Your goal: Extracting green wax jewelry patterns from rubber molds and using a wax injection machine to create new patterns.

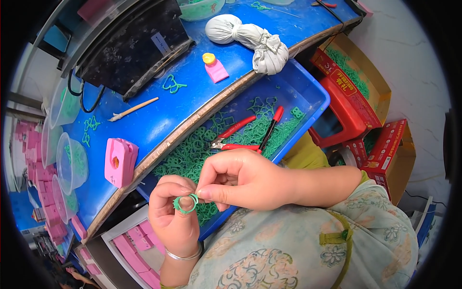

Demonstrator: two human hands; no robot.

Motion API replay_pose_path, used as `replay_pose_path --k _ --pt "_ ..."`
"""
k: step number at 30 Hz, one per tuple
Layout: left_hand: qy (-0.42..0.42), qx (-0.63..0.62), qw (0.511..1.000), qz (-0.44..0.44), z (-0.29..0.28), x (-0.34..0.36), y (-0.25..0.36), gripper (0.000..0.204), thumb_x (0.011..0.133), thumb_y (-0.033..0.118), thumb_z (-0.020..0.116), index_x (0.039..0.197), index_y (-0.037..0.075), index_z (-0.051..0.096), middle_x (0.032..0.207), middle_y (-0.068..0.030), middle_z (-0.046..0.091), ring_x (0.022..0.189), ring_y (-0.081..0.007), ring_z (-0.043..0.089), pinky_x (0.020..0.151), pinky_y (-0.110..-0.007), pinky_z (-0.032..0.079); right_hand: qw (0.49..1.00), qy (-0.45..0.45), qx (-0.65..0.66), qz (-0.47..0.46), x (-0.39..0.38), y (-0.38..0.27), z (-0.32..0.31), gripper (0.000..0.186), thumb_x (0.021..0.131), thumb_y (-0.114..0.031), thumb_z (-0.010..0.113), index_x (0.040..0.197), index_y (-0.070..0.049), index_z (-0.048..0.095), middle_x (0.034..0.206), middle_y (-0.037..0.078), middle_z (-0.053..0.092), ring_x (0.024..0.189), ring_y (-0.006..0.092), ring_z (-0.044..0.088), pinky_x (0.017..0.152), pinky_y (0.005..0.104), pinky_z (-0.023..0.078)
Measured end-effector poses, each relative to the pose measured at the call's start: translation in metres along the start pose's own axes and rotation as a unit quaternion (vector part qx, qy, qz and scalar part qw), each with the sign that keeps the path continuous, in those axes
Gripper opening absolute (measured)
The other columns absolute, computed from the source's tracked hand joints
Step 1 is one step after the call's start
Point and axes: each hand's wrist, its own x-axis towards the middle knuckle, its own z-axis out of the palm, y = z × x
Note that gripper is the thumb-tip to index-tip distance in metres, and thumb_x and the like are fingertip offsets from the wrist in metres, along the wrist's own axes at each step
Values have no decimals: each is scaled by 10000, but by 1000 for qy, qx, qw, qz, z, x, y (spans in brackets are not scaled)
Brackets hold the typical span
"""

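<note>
My left hand (171, 212) holds a small green ring piece (177, 206) around the tip of a raised digit. My right hand (240, 180) is closed in a pinch at the ring's right side, its thumb and forefinger touching it. Both hands are over the near end of a blue plastic tray (318, 103) full of small green pieces (180, 159). Red-handled cutters (236, 147) and a black-and-red pen-like tool (270, 129) lie in the tray just beyond my right hand.
The blue table (144, 115) carries a pink block (120, 161), a brush (132, 108), a pink-and-yellow item (215, 70), white cloth bags (269, 53), a black machine (127, 58) and plastic tubs (72, 164). Red cartons (385, 154) stand right. Another person's hand (72, 273) shows lower left.
</note>
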Motion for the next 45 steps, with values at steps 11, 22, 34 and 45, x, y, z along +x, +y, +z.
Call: replay_pose_path --k 11,22,34,45 --pt "26 -27 998 44 -19 -7 -14 127 846 99 577 862 -2 501 830 -89 508 653 -132 496 581 -238 417 972 75 -130 -183 -1 7 -2 42 851 -25 557 874 9 550 842 65 560 667 94 543 587 221 442" --pt "46 15 999 -1 -4 -7 -5 112 809 41 608 881 4 531 859 -76 514 677 -109 491 576 -213 421 884 113 -325 -317 0 9 -1 106 754 -15 655 830 4 584 772 95 579 656 179 553 555 259 443" --pt "85 2 996 7 -5 -8 -5 91 817 37 606 871 13 536 826 -60 534 661 -101 489 551 -209 396 875 123 -329 -334 0 10 -1 113 747 -5 656 826 6 576 777 98 570 643 173 544 529 255 437" --pt "38 14 999 23 -9 -10 -6 166 814 74 626 937 18 530 888 -63 526 757 -109 503 581 -196 414 882 111 -333 -315 0 11 -1 103 751 -8 652 818 0 574 768 87 570 641 168 541 530 256 430"
